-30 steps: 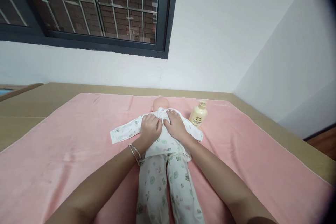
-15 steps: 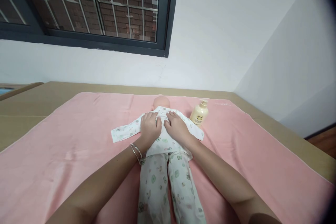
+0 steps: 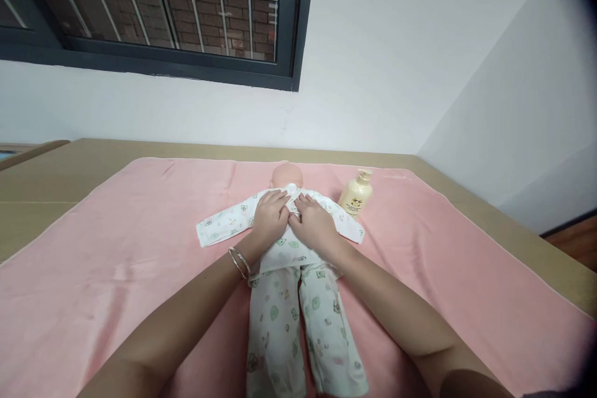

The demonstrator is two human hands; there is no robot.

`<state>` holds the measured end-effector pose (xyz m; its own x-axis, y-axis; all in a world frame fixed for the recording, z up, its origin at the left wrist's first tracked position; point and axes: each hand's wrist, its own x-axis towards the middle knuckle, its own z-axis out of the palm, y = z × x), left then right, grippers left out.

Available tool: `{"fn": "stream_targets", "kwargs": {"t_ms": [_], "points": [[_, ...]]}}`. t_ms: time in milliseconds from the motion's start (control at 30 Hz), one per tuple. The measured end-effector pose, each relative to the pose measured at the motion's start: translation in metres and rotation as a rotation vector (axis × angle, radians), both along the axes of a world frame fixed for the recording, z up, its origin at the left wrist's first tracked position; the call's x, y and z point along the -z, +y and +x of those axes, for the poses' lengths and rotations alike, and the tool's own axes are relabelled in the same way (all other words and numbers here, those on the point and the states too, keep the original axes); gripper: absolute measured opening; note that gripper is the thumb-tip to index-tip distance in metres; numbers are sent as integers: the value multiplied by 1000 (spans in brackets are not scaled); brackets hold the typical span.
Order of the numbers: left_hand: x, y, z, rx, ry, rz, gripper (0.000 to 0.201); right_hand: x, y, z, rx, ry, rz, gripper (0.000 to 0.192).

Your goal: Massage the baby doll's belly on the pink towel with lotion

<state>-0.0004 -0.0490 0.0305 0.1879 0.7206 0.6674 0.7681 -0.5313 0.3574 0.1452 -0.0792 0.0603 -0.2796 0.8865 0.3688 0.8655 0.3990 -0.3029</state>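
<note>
Both arms outstretched, left hand (image 3: 270, 219) and right hand (image 3: 313, 224) pressed flat, fingers together, on doll (image 3: 286, 242) chest

Open pink blanket (image 3: 116, 261) lies left and right of the doll (image 3: 286, 249); only a lotion bottle (image 3: 357, 194) stands far right.

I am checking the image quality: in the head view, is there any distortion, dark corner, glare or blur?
Head view: a dark vignette fills the right corners; the table edge bows from wide-angle distortion; light is soft and even, with faint shadows under the left hand and right hand on the doll; no glare on the bottle; focus is sharp.
</note>
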Motion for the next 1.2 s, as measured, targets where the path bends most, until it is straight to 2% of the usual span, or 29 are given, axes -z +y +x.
{"fn": "stream_targets", "kwargs": {"t_ms": [100, 400, 533, 667, 833, 933, 1033, 1200], "points": [[1, -1, 1, -9, -19, 57, 28, 1, 7, 3, -16, 15, -27, 50], [0, -4, 0, -9, -35, 73, 20, 8, 28, 9, -41, 27, -162, 60], [-1, -9, 2, -93, -65, 79, 28, 8, 28, 10, -29, 43, -140, 61], [1, -6, 4, -189, -20, 16, 35, 6, 20, 7, -20, 35, -106, 59], [4, 5, 2, -172, 6, -70, 40, 4, 0, -2, -6, -49, -3, 46], [6, 8, 1, -163, -4, -91, 41, 6, -6, -5, -24, -103, 66, 46], [6, 8, 1, -158, -9, -110, 42, 8, 1, -1, -51, -62, 64, 47], [7, 8, 1, -153, -31, -124, 43, 14, 23, 9, -94, 76, -27, 58]]}}
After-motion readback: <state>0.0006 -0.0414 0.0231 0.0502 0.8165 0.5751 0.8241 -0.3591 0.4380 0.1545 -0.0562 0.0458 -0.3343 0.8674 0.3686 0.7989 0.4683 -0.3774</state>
